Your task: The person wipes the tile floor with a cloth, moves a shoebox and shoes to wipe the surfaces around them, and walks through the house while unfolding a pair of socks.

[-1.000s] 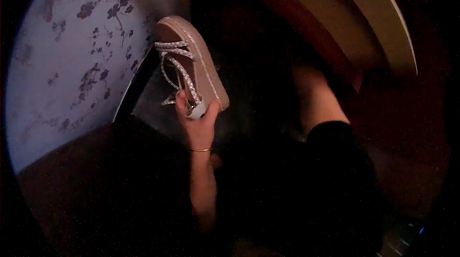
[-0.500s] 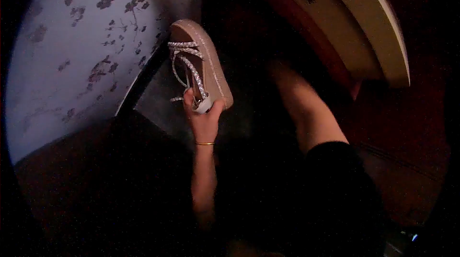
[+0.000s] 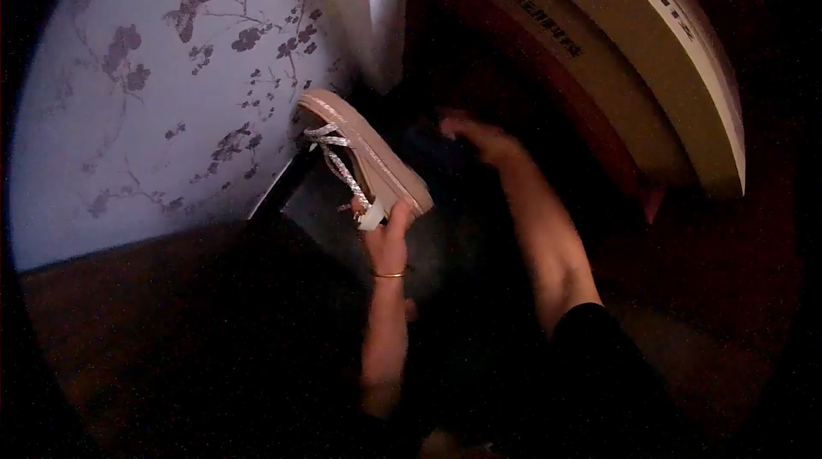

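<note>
A platform sandal (image 3: 377,159) with a pale, thick sole and glittery straps is tilted in the middle left of the head view, toe up and to the left. My left hand (image 3: 389,232) grips it by the heel, with the thumb against the side of the sole and the fingers around the white heel part. A thin gold bracelet circles that wrist. My right hand (image 3: 469,129) reaches forward into the dark area to the right of the sandal. Shadow and blur hide its fingers, and whether it holds anything does not show.
At the left stands a pale wall (image 3: 145,116) with a dark floral pattern, meeting a white corner post (image 3: 384,5). Large cardboard boxes (image 3: 599,39) with dark printing rise at the upper right. The floor (image 3: 154,322) is dark.
My right hand has come into view, its arm stretched further forward. My left hand still holds the sandal, now more tilted. The view has shifted, showing more of the boxes.
</note>
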The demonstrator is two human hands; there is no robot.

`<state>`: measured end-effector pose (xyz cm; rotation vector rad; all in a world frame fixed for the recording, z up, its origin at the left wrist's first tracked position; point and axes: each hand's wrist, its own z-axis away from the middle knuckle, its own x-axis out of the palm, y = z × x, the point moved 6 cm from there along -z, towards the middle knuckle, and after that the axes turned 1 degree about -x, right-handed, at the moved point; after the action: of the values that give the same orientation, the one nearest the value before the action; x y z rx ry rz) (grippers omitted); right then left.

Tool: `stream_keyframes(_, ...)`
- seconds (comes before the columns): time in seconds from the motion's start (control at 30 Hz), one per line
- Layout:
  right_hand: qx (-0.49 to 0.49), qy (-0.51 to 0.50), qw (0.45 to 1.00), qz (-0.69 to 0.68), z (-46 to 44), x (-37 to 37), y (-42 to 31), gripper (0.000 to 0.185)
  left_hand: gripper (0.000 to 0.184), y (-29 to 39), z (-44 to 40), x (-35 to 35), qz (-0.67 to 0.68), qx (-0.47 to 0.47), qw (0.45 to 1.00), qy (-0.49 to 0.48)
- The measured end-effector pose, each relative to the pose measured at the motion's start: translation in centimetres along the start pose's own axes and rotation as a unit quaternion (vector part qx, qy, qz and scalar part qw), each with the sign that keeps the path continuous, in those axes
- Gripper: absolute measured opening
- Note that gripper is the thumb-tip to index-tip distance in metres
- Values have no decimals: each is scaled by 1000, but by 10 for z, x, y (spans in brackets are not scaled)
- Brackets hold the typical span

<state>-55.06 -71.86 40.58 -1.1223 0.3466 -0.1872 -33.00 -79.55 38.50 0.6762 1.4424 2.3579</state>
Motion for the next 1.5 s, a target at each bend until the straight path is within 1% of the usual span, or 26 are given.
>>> stream_keyframes(0.07, -76, 245, 964, -74, -19, -14, -22, 68, 55, 0, 1, 2, -1, 28, 1000, -10)
stream_keyframes(0.1, -59, 415, 880, -222, -19, -11, -45, 68, 55, -5, 3, 4, -11, 17, 1000, -9)
stream_keyframes(0.2, -199, 513, 817, -173, 11, 9, -126, 64, 59, -24, 15, 4, -11, -29, 999, 5)
stream_keyframes(0.23, -264, 442, 822, -242, -4, 18, -130, 63, 60, -38, 8, 2, -1, -36, 999, -11)
stream_keyframes(0.3, -270, 601, 752, 19, -26, 36, -109, 59, 62, -53, 8, -6, 1, -46, 998, -38)
stream_keyframes(0.33, -342, 560, 748, 97, -44, 40, -101, 59, 62, -51, 7, -6, 9, -20, 999, -24)
stream_keyframes(0.4, -374, 579, 696, 201, -65, 40, -102, 60, 61, -47, 3, -4, -10, -37, 999, -27)
stream_keyframes(0.5, -364, 548, 728, 193, -71, 21, -95, 72, 58, -20, 25, 15, -74, -46, 996, -32)
stream_keyframes(0.53, -301, 506, 807, 50, -73, 18, -72, 74, 57, -26, 26, 16, -54, -20, 998, -23)
stream_keyframes(0.57, -257, 465, 847, -5, -82, 11, -51, 77, 57, -21, 24, 19, -37, 11, 999, -14)
stream_keyframes(0.6, -206, 427, 879, -57, -89, 6, -28, 81, 57, -16, 23, 20, -43, 17, 999, -9)
stream_keyframes(0.67, -170, 403, 899, -18, -100, 0, -3, 81, 56, -6, 22, 20, -52, 25, 998, 4)
stream_keyframes(0.7, -180, 425, 887, -11, -84, -4, 5, 75, 56, -24, 19, 18, -46, 27, 998, -23)
stream_keyframes(0.8, -197, 415, 869, 184, -75, 3, 53, 55, 57, -56, 12, -3, -61, -35, 997, -22)
stream_keyframes(0.87, -233, 469, 800, 293, -66, -36, 66, 41, 57, -50, 8, 6, -30, -21, 999, -21)
stream_keyframes(0.93, -240, 590, 709, 302, -42, -88, 75, 30, 56, -81, 2, -2, -32, -45, 998, -26)
stream_keyframes(1.0, -44, 512, 745, 424, -59, -118, 69, 30, 57, -78, 8, -1, -25, -60, 998, -25)
stream_keyframes(1.07, 87, 478, 782, 391, -61, -119, 59, 29, 58, -65, 14, -1, -15, -55, 998, -20)
stream_keyframes(1.1, 114, 496, 803, 310, -59, -106, 19, 29, 58, -59, 13, 1, -6, -41, 999, -19)
stream_keyframes(1.17, 83, 579, 790, 184, -66, -77, -12, 33, 59, -58, 11, 0, -7, -43, 998, -35)
stream_keyframes(1.2, 26, 633, 762, 133, -76, -58, -23, 37, 60, -53, 12, -3, -17, -47, 998, -35)
stream_keyframes(1.27, -105, 733, 670, 47, -87, -38, -42, 46, 60, -68, 7, -2, -11, -69, 997, -43)
stream_keyframes(1.33, -161, 719, 676, 17, -90, -35, -4, 53, 59, -72, 12, -7, -42, -75, 995, -52)
stream_keyframes(1.37, -161, 661, 732, 26, -100, -45, 58, 55, 59, -63, 12, -6, -75, -60, 994, -59)
stream_keyframes(1.4, -164, 598, 784, 32, -113, -50, 89, 58, 59, -55, 8, -5, -108, -40, 991, -63)
stream_keyframes(1.5, -42, 564, 824, -10, -111, -60, 90, 60, 57, -50, 12, -2, -86, -24, 995, -50)
